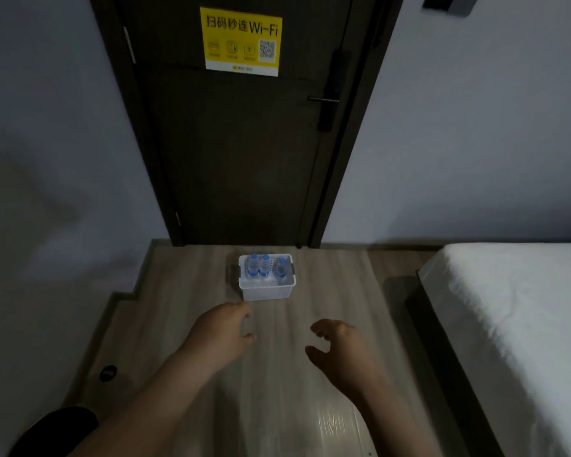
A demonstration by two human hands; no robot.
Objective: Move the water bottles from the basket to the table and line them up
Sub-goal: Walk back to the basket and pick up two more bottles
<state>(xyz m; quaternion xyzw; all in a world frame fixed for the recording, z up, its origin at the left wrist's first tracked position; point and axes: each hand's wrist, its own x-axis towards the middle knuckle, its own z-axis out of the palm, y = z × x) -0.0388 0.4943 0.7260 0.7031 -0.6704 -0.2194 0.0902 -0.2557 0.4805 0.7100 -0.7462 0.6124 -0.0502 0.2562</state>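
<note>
A small white plastic basket (pixel 267 291) with dark side handles stands on the wooden floor in front of a dark door. Three clear water bottles with blue caps stand upright inside it: two side by side at the left (pixel 254 266) (pixel 265 266) and one at the right (pixel 281 268). My left hand (pixel 223 328) reaches out just below the basket's near left corner, fingers loosely curled and holding nothing. My right hand (pixel 338 341) hovers lower and to the right, fingers relaxed and spread, also holding nothing. Neither hand touches the basket.
A dark closed door (pixel 244 143) with a yellow Wi-Fi notice (pixel 241 41) stands behind the basket. A bed with a white sheet (pixel 524 324) fills the right side. Grey walls flank the door. A small dark round fitting (pixel 108 373) sits on the floor at the left.
</note>
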